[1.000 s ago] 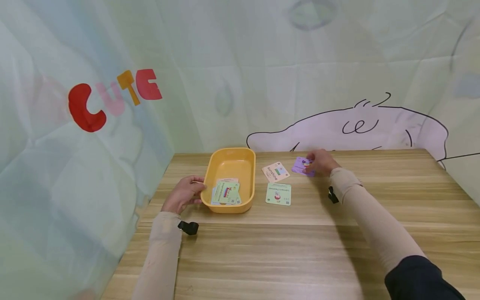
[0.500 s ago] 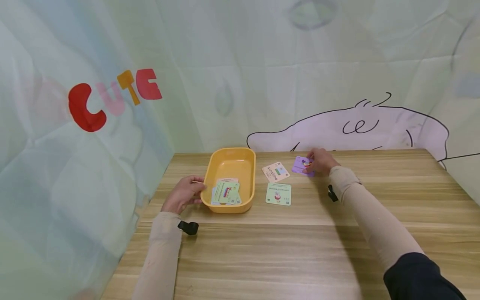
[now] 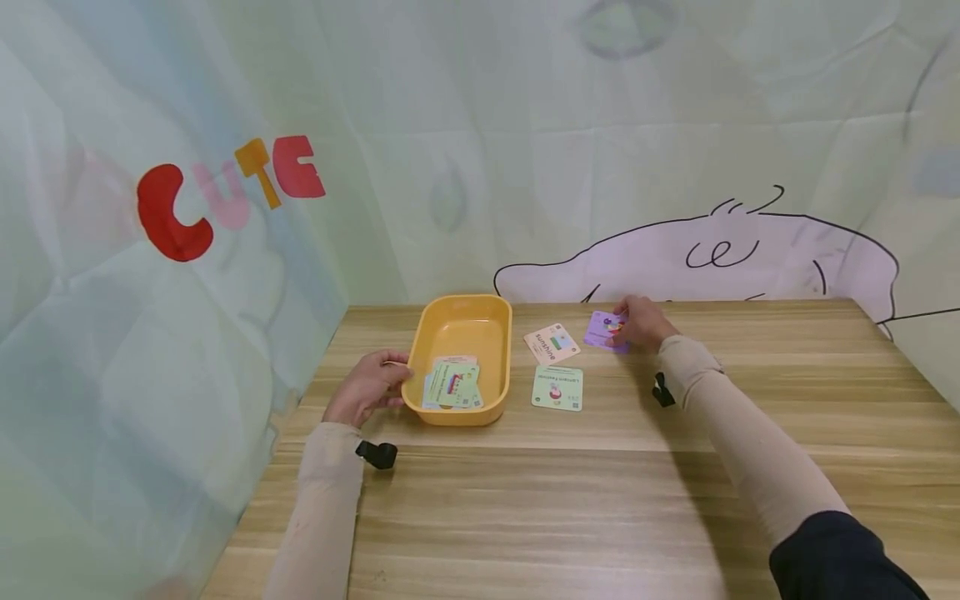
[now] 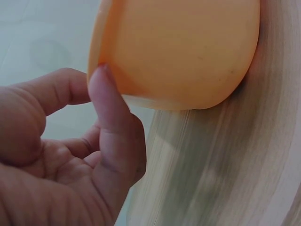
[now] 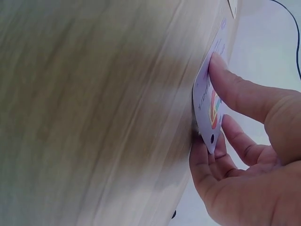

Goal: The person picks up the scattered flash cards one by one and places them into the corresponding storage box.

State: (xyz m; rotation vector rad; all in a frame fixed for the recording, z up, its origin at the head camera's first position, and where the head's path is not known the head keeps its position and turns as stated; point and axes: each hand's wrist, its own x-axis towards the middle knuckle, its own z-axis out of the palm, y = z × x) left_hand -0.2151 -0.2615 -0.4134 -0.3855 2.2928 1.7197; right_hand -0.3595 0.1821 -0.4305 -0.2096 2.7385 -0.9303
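My left hand (image 3: 369, 390) pinches the rim of a yellow plastic tray (image 3: 501, 358) at its near left. In the left wrist view, the thumb presses the outer wall of the tray (image 4: 188, 52) and the index finger goes behind the rim. At the back of the table, my right hand (image 3: 643, 323) grips a square purple card (image 3: 599, 331). Seen from the right wrist, the thumb lies on the printed face of the card (image 5: 204, 101), which tilts up with fingers under its near edge. Part of the card's underside is hidden.
Between tray and right hand lie a pale pink "sunshine" card (image 3: 551, 344) and a green "Lantern Festival" card (image 3: 557, 388) on the wooden table (image 3: 525, 517). Several overlapping cards (image 3: 453, 385) lie in the tray's near end. A printed cloth (image 3: 420, 125) hangs behind and to the left.
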